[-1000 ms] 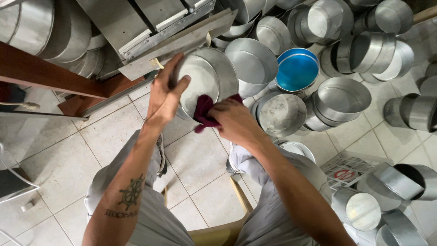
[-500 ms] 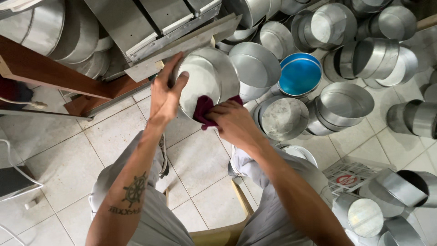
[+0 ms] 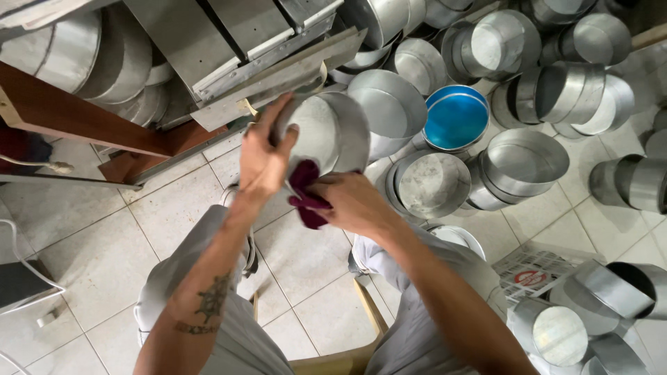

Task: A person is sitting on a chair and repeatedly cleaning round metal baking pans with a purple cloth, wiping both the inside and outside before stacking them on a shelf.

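My left hand (image 3: pixel 264 156) grips the rim of a round aluminium pan (image 3: pixel 333 132), held tilted in front of me with its flat bottom toward the camera. My right hand (image 3: pixel 354 201) presses a dark red cloth (image 3: pixel 306 194) against the lower part of the pan. I am seated, knees in grey trousers below, over a tiled floor (image 3: pixel 97 257).
Several round metal pans (image 3: pixel 528 163) lie stacked and scattered on the floor to the right, one with a blue inside (image 3: pixel 455 118). A metal machine on a wooden bench (image 3: pixel 229 42) stands at upper left. Printed paper (image 3: pixel 535 267) lies at lower right.
The pan and both hands sit slightly lower and more central in view; the right hand has shifted the cloth a little along the pan's lower edge.
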